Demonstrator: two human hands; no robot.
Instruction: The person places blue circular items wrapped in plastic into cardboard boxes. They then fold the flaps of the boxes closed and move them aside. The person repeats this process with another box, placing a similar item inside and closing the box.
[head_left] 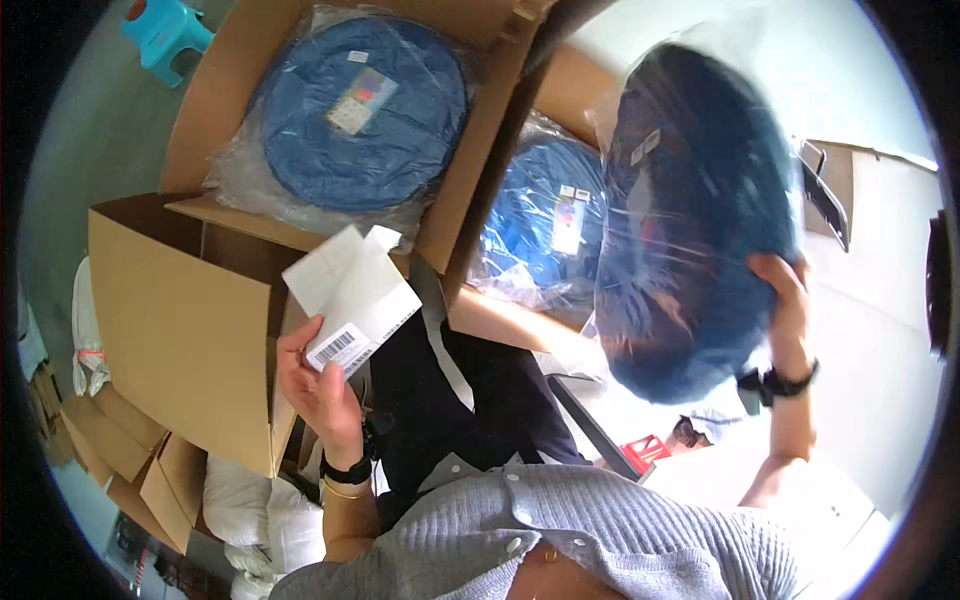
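Cardboard boxes [190,320] everywhere, and I count three round blue bagged bundles. One [360,105] sits in the open box at upper centre, and a second [545,225] lies mid-frame. The right hand [785,300] has the third bundle [690,220] at right, fingers gripping its edge. Left hand [320,385], lower left, pinches one folded white paper with a barcode [350,295].

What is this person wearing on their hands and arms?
Both hands are bare, with no gloves. The left hand has a black wrist strap and a thin gold bangle below it. The right hand has a black watch-like band at the wrist. Both forearms are bare; a grey knitted, buttoned top covers the body.
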